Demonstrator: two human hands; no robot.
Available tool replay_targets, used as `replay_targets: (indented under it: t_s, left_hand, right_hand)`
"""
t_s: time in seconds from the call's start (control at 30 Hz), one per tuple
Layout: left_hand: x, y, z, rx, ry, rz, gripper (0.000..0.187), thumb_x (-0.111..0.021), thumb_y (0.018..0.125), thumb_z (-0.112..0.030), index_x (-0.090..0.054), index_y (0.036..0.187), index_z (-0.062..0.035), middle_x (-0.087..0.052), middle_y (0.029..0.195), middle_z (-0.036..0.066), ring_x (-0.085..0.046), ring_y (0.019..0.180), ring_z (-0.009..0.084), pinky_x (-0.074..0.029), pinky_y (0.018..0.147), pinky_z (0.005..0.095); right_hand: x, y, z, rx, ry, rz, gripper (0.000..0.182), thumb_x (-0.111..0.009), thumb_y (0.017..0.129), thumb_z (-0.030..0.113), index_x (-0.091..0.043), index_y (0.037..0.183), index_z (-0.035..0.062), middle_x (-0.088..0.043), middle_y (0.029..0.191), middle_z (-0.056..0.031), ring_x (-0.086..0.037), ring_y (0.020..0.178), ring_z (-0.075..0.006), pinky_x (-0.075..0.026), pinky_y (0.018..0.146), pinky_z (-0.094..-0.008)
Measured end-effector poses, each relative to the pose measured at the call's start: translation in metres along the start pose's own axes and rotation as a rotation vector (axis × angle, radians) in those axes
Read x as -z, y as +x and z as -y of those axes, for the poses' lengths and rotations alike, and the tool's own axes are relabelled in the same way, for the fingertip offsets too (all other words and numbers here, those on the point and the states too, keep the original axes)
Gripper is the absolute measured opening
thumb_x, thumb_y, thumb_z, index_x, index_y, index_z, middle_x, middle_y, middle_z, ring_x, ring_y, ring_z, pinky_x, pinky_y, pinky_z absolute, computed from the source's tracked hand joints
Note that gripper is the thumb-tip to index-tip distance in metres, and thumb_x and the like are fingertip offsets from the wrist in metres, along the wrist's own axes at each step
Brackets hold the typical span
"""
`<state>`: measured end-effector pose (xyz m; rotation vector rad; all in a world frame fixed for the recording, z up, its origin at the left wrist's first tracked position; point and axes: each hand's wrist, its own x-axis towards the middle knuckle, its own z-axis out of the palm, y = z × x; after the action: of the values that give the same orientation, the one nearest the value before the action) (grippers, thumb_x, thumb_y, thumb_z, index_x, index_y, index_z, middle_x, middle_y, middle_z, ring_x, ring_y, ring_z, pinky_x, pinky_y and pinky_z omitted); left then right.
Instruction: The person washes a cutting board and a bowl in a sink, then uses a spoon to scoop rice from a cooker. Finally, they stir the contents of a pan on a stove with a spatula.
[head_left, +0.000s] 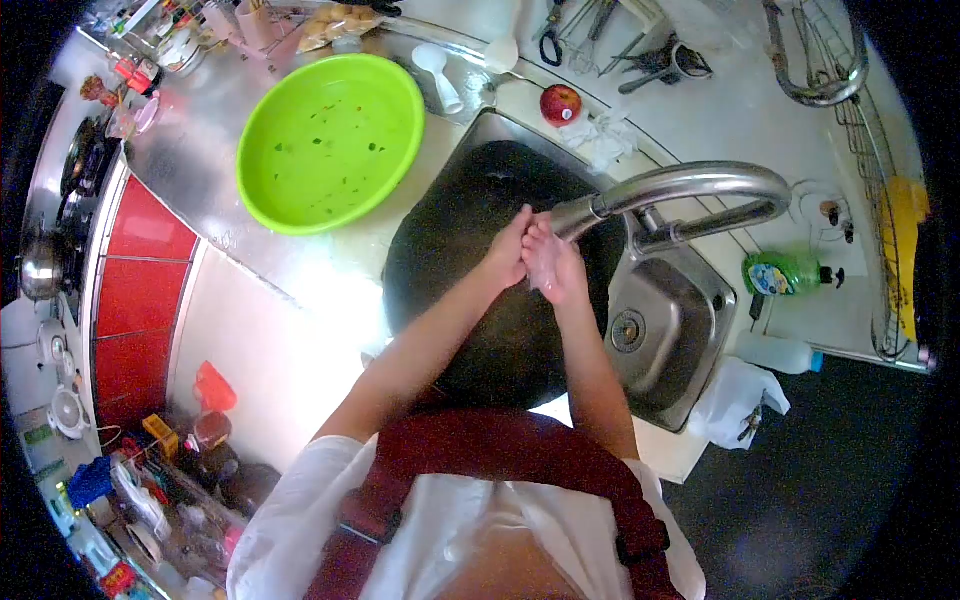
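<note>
My left hand [510,247] and my right hand [556,268] are together under the faucet [700,180], over a large dark round pan [490,340] that covers the main sink basin. The palms face each other and the fingers touch. Water seems to run over them from the spout. Whether anything small lies between the palms is hidden. To the left, on the counter, a bright green basin [335,150] holds liquid with small dark bits floating in it.
A small steel sink [665,340] lies to the right. Behind the sink are an apple [560,104] and crumpled white paper [608,140]. Green dish soap [780,273], a bottle [775,352] and a white plastic bag [735,400] stand or lie at the right.
</note>
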<state>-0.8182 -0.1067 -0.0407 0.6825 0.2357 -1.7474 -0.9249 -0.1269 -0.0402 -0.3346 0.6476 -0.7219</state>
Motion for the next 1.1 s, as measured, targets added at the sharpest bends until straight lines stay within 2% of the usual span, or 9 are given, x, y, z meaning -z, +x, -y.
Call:
replay_targets:
  t_s: [0.27,0.57,0.67,0.73,0.83,0.93,1.0,1.07,1.1]
  left_hand:
    - [0.012,0.009,-0.002,0.072,0.314,0.027,0.029,-0.050,0.093,-0.042,-0.050,0.079,-0.0170,-0.042,0.057,-0.008,-0.032,0.041,0.0027,-0.025,0.036,0.0181]
    - [0.021,0.020,-0.002,0.024,0.361,0.129,0.021,-0.048,0.095,-0.035,-0.055,0.094,-0.0155,-0.049,0.068,-0.004,-0.039,0.047,0.0047,-0.028,0.037,0.0184]
    - [0.003,0.009,-0.003,0.043,0.360,0.061,0.017,-0.050,0.093,-0.031,-0.055,0.093,-0.0144,-0.052,0.070,-0.002,-0.046,0.050,0.0069,-0.035,0.039,0.0200]
    - [0.005,0.013,-0.001,0.018,0.305,-0.009,0.017,-0.052,0.092,-0.029,-0.055,0.097,-0.0131,-0.055,0.073,0.000,-0.053,0.057,0.0082,-0.041,0.042,0.0212]
    - [0.018,0.022,-0.002,-0.012,0.407,0.103,0.021,-0.047,0.095,-0.025,-0.055,0.107,-0.0102,-0.057,0.082,0.002,-0.057,0.064,0.0120,-0.046,0.049,0.0220]
    - [0.012,0.018,0.005,-0.193,0.213,0.205,0.025,-0.048,0.094,-0.022,-0.055,0.114,-0.0077,-0.059,0.095,0.005,-0.060,0.077,0.0160,-0.048,0.061,0.0261]
    - [0.026,0.032,0.017,-0.308,0.339,0.174,0.028,-0.050,0.093,-0.021,-0.054,0.117,-0.0067,-0.059,0.101,0.006,-0.059,0.085,0.0175,-0.048,0.069,0.0286]
    - [0.029,0.025,0.021,-0.422,0.470,0.148,0.031,-0.052,0.092,-0.020,-0.054,0.119,-0.0057,-0.059,0.107,0.008,-0.059,0.094,0.0190,-0.048,0.077,0.0311]
    - [0.025,0.014,0.017,-0.498,0.898,0.164,0.033,-0.053,0.090,-0.020,-0.054,0.120,-0.0063,-0.059,0.109,0.008,-0.057,0.098,0.0205,-0.047,0.082,0.0332]
  right_hand:
    - [0.040,0.007,-0.009,0.052,-0.006,0.096,0.032,-0.053,0.091,0.029,-0.055,0.110,0.0034,-0.062,0.093,-0.0059,-0.061,0.078,-0.0215,-0.051,0.071,-0.0349]
    - [0.033,0.000,-0.009,0.085,-0.005,0.022,0.032,-0.046,0.094,0.029,-0.053,0.115,0.0054,-0.060,0.105,-0.0062,-0.058,0.090,-0.0202,-0.048,0.078,-0.0346]
    - [0.039,0.003,-0.013,0.117,-0.016,0.053,0.031,-0.046,0.095,0.028,-0.053,0.116,0.0051,-0.060,0.107,-0.0069,-0.058,0.092,-0.0204,-0.048,0.079,-0.0343]
    - [0.050,0.008,-0.014,0.145,-0.184,-0.009,0.041,-0.050,0.093,0.032,-0.048,0.124,0.0061,-0.060,0.112,-0.0104,-0.058,0.100,-0.0258,-0.047,0.088,-0.0430]
    - [0.052,0.010,-0.001,0.027,-0.077,0.091,0.029,-0.054,0.090,0.018,-0.053,0.116,0.0047,-0.062,0.105,-0.0100,-0.060,0.096,-0.0235,-0.053,0.077,-0.0313]
    - [0.019,0.018,0.032,0.143,-0.590,-0.135,0.030,-0.056,0.088,0.019,-0.054,0.115,0.0051,-0.064,0.100,-0.0107,-0.061,0.095,-0.0272,-0.051,0.080,-0.0368]
    - [0.027,0.029,0.071,0.799,-2.035,0.055,0.031,-0.054,0.087,0.022,-0.055,0.113,0.0037,-0.062,0.103,-0.0143,-0.057,0.101,-0.0325,-0.044,0.089,-0.0468]
    - [0.027,0.030,0.093,0.928,-2.345,-0.017,0.033,-0.053,0.085,0.022,-0.055,0.115,0.0065,-0.059,0.111,-0.0133,-0.052,0.110,-0.0332,-0.036,0.096,-0.0519]
    - [0.027,0.033,0.109,1.062,-2.667,-0.087,0.036,-0.053,0.084,0.023,-0.056,0.117,0.0092,-0.057,0.118,-0.0123,-0.046,0.119,-0.0338,-0.027,0.103,-0.0571]
